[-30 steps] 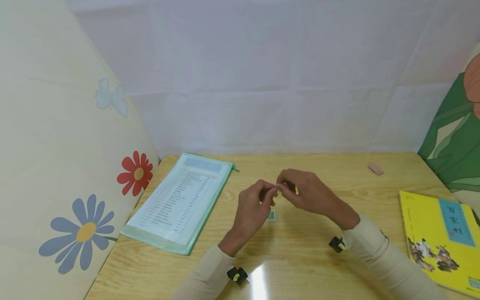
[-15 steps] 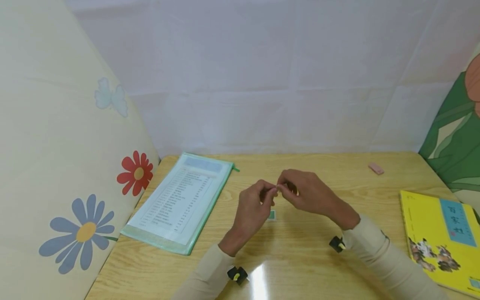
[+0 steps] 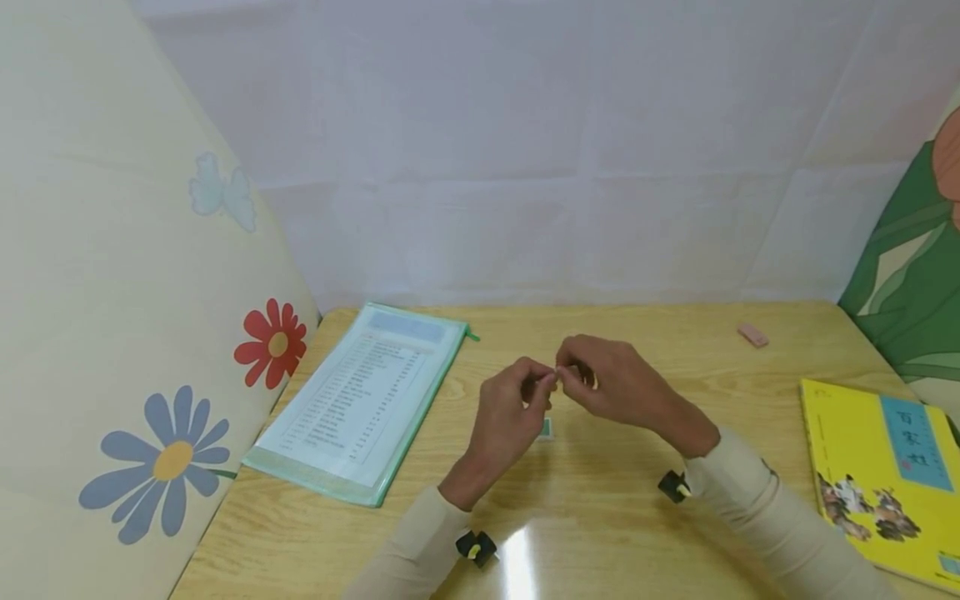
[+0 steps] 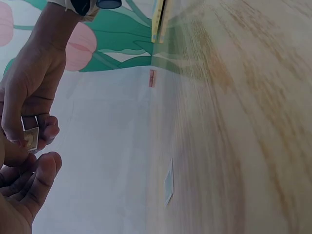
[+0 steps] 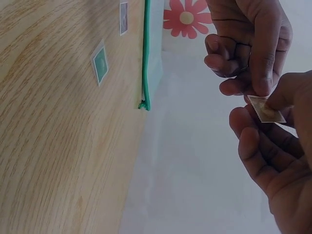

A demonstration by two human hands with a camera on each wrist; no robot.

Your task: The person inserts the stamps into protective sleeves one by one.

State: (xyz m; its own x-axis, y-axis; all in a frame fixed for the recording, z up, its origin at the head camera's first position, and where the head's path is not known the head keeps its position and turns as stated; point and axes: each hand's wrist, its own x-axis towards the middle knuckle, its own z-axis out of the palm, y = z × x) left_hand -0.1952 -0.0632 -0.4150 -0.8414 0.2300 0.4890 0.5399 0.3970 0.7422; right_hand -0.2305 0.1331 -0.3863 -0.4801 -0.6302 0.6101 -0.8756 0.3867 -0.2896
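Observation:
A small brownish postage stamp (image 5: 266, 111) with a toothed edge is held up between the two hands, above the table. My right hand (image 3: 618, 379) pinches it, the thumb lying across its face in the right wrist view. My left hand (image 3: 506, 408) meets it from the other side, thumb and fingertip pinching at its corner. In the head view the fingers hide the stamp. Below the hands a green stamp (image 5: 100, 64) with a white border lies flat on the table. Farther along, a purplish stamp (image 5: 124, 18) shows in the right wrist view.
On the wooden table (image 3: 600, 533), a green-edged zip folder (image 3: 352, 400) with a printed sheet lies at the left. A yellow book (image 3: 877, 483) is at the right, and a pink eraser-like block (image 3: 752, 335) at the back right. A white cloth backdrop (image 3: 480, 150) stands behind.
Both hands stay almost still, fingertips together at the same spot. The whole head view has shifted very slightly.

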